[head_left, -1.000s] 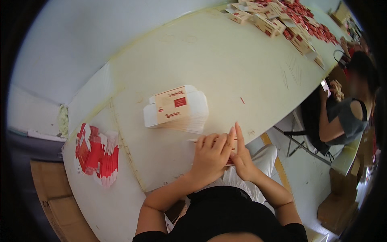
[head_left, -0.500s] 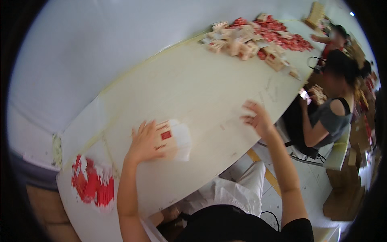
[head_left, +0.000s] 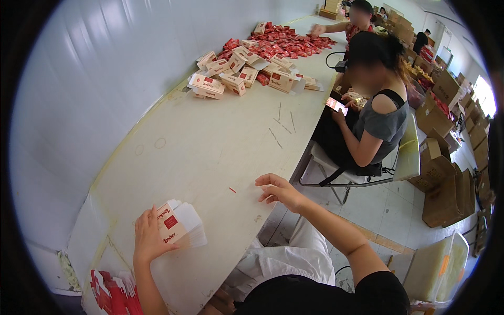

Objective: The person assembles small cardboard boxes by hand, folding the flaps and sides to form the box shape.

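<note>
My left hand (head_left: 149, 236) lies on a fanned stack of flat folded cartons (head_left: 169, 222), cream with a dark red square and white flaps. Its fingers run along the stack's left side and the thumb presses the near edge. To the right, my right hand (head_left: 278, 190) hovers by the table's near edge. Its fingers are bent and apart, with nothing in them. A small red strip (head_left: 232, 189) lies on the table between my hands. Beside my left forearm lies a bunch of red and white flat pieces (head_left: 113, 290), partly cut off by the view's rim.
Assembled cream cartons (head_left: 236, 79) and a heap of red packets (head_left: 286, 42) cover the far end of the white table (head_left: 194, 142). A seated co-worker (head_left: 380, 115) holds a phone (head_left: 336, 105); another person (head_left: 357, 23) sits beyond. Brown boxes (head_left: 441, 184) line the floor at right.
The view has swung, so the table's far end shows more fully. My left hand remains on the carton stack. My right hand is still raised and empty, now closer to the table edge.
</note>
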Demonstrator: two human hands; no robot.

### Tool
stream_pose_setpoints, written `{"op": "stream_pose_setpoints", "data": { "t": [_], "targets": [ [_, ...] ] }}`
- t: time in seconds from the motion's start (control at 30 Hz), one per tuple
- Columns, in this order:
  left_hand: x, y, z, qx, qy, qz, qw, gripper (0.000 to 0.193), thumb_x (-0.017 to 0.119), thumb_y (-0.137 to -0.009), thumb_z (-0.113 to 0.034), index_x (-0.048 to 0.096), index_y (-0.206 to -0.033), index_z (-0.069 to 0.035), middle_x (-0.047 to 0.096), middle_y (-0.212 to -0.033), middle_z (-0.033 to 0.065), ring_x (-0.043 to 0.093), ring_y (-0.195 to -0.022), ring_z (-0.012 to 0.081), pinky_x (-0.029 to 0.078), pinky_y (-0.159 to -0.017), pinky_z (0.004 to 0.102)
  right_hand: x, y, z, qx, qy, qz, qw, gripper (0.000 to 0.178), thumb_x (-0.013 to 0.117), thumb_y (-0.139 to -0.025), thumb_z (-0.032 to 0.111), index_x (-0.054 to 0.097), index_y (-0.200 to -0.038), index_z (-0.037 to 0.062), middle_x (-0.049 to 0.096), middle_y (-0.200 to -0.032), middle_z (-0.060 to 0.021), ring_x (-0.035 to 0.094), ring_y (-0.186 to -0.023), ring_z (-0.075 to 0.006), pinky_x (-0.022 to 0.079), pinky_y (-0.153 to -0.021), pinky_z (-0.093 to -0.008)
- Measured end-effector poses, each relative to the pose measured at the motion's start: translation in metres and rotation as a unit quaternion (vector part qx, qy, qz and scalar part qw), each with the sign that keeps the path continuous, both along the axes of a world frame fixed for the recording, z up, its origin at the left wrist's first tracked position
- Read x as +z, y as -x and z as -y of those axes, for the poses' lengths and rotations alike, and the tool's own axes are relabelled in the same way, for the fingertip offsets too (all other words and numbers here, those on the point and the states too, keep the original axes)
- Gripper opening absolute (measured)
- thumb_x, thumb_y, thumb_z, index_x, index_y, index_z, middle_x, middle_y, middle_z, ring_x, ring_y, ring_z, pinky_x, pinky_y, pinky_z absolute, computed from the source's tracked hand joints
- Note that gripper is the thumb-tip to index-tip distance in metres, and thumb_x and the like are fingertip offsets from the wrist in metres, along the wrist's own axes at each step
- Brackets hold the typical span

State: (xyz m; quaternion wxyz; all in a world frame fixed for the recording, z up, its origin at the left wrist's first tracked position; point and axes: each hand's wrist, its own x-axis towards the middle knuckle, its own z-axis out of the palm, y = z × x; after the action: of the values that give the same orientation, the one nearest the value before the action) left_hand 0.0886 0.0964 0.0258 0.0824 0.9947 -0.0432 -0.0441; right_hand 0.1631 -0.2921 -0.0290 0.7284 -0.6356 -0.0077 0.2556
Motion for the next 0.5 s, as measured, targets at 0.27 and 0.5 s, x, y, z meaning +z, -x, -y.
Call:
{"op": "stream_pose_setpoints", "data": {
  "t": [0.27,0.5],
  "targets": [
    [0.009,0.034,0.072,-0.025,0.070,0.149,0.986,0.114,0.082,-0.053,-0.028,0.021,-0.145,0.000,0.036,-0.131,0.0186,0.036,-0.121,0.0376,0.032,-0.102,0.0483,0.035,0.056,-0.048,0.119,-0.088,0.111,0.983,0.043,0.057,-0.089,0.005,0.044,-0.130,0.0013,0.051,-0.123,-0.0098,0.061,-0.085,-0.0135,0.047,-0.071,-0.0259],
    [0.010,0.054,0.116,-0.061,0.083,0.138,0.985,0.115,0.081,-0.051,-0.026,0.022,-0.145,0.000,0.039,-0.129,0.0165,0.038,-0.119,0.0369,0.032,-0.103,0.0466,0.042,0.080,-0.060,0.109,-0.036,0.165,0.980,0.050,0.056,-0.086,-0.002,0.039,-0.133,-0.0034,0.060,-0.111,-0.0138,0.064,-0.090,-0.0159,0.055,-0.071,-0.0268]
  ]
}}
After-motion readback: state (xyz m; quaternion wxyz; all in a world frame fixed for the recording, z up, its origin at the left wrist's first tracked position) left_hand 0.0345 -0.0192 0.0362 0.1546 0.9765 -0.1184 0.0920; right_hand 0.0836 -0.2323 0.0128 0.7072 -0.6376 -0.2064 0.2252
